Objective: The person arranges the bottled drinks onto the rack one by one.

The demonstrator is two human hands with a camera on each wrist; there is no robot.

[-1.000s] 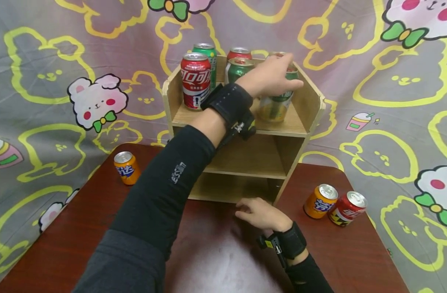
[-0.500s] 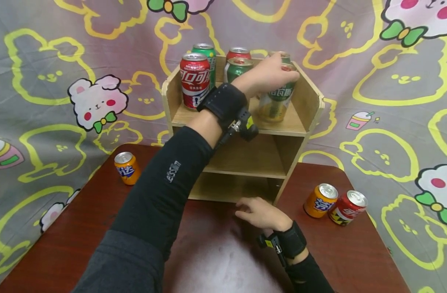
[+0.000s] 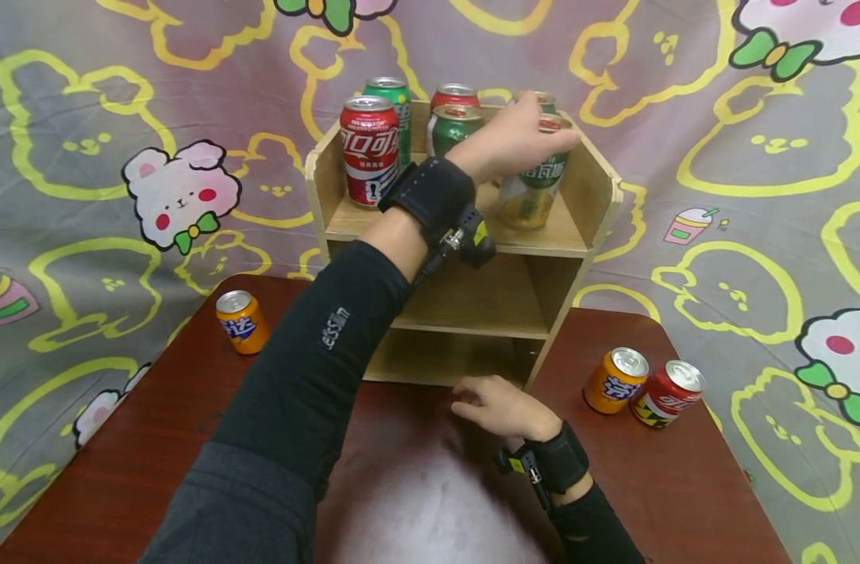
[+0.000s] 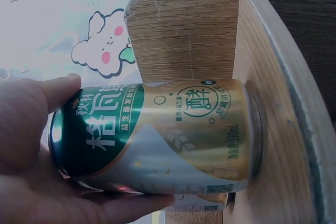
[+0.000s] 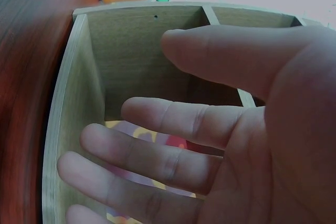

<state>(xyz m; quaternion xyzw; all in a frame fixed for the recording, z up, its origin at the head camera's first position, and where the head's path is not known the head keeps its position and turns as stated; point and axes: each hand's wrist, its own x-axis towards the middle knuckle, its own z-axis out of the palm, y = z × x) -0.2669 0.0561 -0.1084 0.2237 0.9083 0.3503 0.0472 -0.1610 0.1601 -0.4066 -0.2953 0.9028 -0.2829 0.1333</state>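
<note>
On the top shelf, my left hand [image 3: 513, 142] holds a green and gold drink can [image 4: 157, 135] near its upper end. In the left wrist view its thumb lies along one side of the can and a finger along the other; the can's base is at the shelf board. Behind it stands another can [image 3: 545, 102], partly covered by my hand. My right hand [image 3: 504, 407] is low in front of the wooden shelf unit [image 3: 472, 294], its fingers spread and loosely bent, holding nothing in the right wrist view.
Left on the top shelf are a red cola can [image 3: 370, 153] and a green can [image 3: 391, 94]; mid-shelf, a green-topped can [image 3: 453, 129] and a red can [image 3: 455, 94]. On the table stand orange cans [image 3: 243, 323] [image 3: 616, 381] and a red can [image 3: 666, 394].
My left hand has shifted slightly left, uncovering more of the held can's label and top. The right hand keeps its place, and the head view has tilted slightly.
</note>
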